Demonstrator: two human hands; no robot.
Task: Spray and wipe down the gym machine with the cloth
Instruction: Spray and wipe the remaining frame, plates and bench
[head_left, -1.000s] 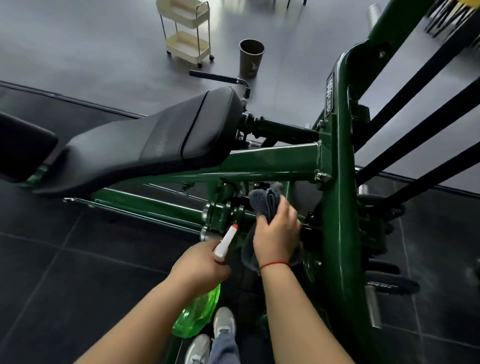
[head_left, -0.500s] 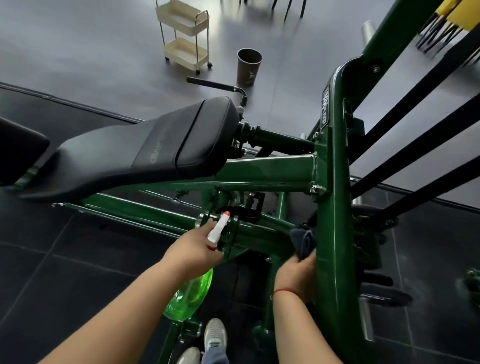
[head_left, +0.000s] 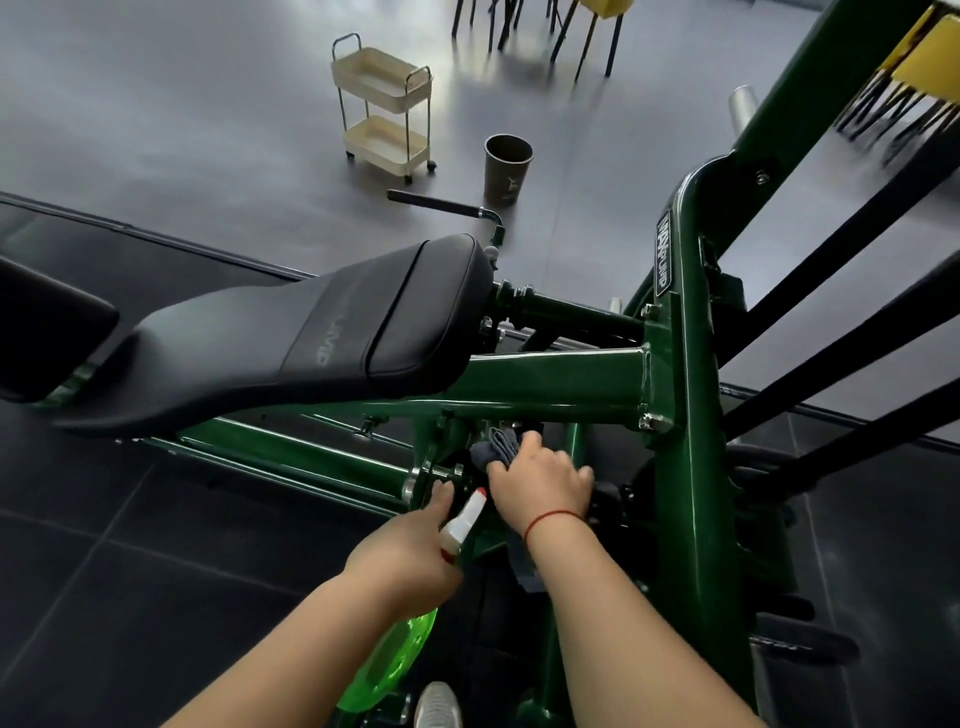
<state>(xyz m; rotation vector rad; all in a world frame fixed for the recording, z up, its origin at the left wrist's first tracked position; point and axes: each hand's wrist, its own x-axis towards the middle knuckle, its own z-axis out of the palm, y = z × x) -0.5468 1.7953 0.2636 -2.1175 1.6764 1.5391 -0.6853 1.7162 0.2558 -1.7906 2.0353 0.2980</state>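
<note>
The plate on the green upright reads roughly "MAXPUMP" — the black seat pad shows embossed "PUMP".

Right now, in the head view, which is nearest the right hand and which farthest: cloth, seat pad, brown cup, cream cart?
1. cloth, held by the right hand
2. seat pad, up and left
3. brown cup, on the floor beyond the machine
4. cream cart, farthest back, left of the cup
</note>
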